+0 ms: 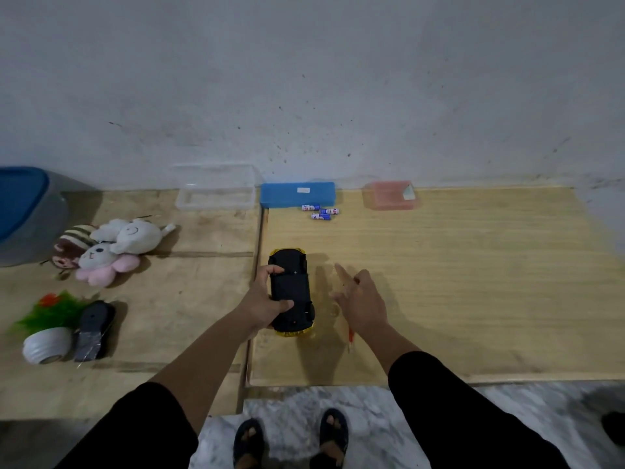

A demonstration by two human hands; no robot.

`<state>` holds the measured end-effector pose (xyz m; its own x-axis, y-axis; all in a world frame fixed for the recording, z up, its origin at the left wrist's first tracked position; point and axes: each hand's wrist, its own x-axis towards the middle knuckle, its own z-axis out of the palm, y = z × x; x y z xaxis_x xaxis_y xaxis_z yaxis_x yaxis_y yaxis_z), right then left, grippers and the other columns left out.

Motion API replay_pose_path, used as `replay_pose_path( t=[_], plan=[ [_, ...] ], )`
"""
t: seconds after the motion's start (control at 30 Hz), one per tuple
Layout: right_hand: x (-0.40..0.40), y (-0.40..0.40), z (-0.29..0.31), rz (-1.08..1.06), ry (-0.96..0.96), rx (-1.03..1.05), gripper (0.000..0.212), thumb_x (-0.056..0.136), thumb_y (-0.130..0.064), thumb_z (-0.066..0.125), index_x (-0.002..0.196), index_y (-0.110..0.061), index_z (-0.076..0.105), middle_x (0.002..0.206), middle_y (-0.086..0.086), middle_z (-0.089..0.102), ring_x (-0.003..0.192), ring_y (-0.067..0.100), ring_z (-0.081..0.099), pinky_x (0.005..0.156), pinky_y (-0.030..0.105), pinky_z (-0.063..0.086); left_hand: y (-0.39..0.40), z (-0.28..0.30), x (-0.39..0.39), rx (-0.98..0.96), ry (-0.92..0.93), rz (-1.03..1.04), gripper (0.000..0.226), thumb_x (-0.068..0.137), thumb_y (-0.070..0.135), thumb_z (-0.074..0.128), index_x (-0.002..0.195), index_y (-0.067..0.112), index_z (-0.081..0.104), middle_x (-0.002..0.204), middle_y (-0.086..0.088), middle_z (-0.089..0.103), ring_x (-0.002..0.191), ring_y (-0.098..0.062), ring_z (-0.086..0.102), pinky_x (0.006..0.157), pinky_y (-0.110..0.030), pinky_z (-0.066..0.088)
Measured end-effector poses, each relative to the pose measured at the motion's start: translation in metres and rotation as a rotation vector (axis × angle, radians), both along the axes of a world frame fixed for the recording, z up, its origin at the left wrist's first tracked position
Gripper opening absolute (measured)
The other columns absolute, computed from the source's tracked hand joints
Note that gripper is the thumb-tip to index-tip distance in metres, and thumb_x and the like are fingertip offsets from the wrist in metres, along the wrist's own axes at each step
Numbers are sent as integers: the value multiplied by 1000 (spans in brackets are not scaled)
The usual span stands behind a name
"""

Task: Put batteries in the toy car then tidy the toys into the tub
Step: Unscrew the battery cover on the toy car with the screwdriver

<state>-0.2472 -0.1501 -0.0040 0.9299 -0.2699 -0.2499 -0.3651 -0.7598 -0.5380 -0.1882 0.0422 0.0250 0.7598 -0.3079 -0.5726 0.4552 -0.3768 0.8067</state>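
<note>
three batteries (320,211), one toy car (293,292), three plush toys (111,247), three boxes (297,194)

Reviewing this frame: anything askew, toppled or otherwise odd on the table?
Two things. The toy car lies belly-up in the left hand, black underside showing, which fits battery fitting. The small white plant pot at the left lies tipped on its side. The three batteries lie loose by the blue case.

Centre: toy car (291,292) lay upside down on the table (473,282), left hand (262,301) around it.
Behind: three batteries (320,211) before a box (297,194).
Left: stuffed toys (111,248); tub (25,214) farther left.
</note>
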Motion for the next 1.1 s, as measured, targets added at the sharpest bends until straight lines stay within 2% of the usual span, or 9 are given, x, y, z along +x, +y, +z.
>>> replay_pose_path(
  t=[0.1, 0.2, 0.3, 0.43, 0.63, 0.8, 0.9, 0.97, 1.1],
  plan=[
    [7, 5, 14, 66, -252, 40, 79, 83, -71, 18, 139, -23, 44, 117, 9, 50, 102, 23, 52, 80, 35, 49, -1, 1, 0, 3, -18, 3, 55, 84, -3, 64, 116, 34, 39, 133, -13, 46, 108, -34, 58, 61, -36, 56],
    [18, 18, 32, 196, -389, 11, 59, 90, -56, 37, 132, -17, 54, 114, 7, 59, 102, 25, 53, 84, 38, 47, -4, 3, -1, -1, -66, 1, 54, 83, -1, 65, 117, 33, 39, 131, -12, 47, 109, -33, 57, 60, -35, 55],
    [21, 32, 45, 301, -357, -61, 48, 92, -35, 48, 137, -20, 47, 122, 4, 61, 116, 24, 47, 89, 38, 40, -9, 9, -2, -11, -97, 1, 53, 83, -1, 65, 114, 34, 39, 125, -12, 51, 105, -33, 59, 57, -33, 54],
    [21, 37, 51, 281, -376, -58, 47, 93, -25, 54, 139, -19, 45, 124, 3, 61, 119, 23, 44, 91, 35, 35, -10, 17, -1, -35, -159, 5, 53, 82, -1, 65, 114, 33, 40, 121, -14, 55, 101, -32, 61, 61, -33, 55],
    [27, 36, 62, 180, -395, 36, 51, 87, -20, 61, 137, -18, 47, 121, 3, 62, 112, 23, 44, 97, 32, 37, -16, 28, 1, -70, -211, -12, 54, 83, -5, 63, 117, 29, 40, 119, -11, 54, 101, -29, 61, 72, -41, 58],
    [22, 26, 72, 95, -350, 133, 49, 83, -16, 65, 131, -21, 53, 117, 4, 59, 110, 19, 48, 92, 21, 33, -26, 31, -3, -95, -189, -68, 56, 84, -4, 62, 122, 29, 38, 118, -7, 55, 96, -23, 61, 68, -33, 57],
    [16, 15, 76, 64, -369, 188, 44, 81, -10, 68, 124, -16, 59, 110, 9, 59, 99, 18, 59, 87, 14, 40, -34, 31, -5, -104, -150, -111, 62, 84, -1, 64, 128, 33, 37, 119, -9, 58, 102, -26, 62, 79, -39, 57],
    [13, 8, 80, 70, -356, 186, 42, 81, -7, 68, 122, -15, 61, 105, 10, 59, 87, 12, 55, 79, 8, 38, -41, 29, -8, -112, -130, -132, 66, 81, -1, 67, 127, 35, 36, 120, -11, 58, 105, -28, 61, 83, -42, 56],
    [8, -7, 87, 29, -347, 241, 46, 82, -3, 66, 125, -17, 60, 100, 8, 65, 84, 9, 54, 85, 17, 44, -54, 28, -10, -130, -112, -160, 74, 77, -2, 71, 125, 40, 35, 123, -11, 57, 108, -29, 60, 88, -46, 54]
  ],
)
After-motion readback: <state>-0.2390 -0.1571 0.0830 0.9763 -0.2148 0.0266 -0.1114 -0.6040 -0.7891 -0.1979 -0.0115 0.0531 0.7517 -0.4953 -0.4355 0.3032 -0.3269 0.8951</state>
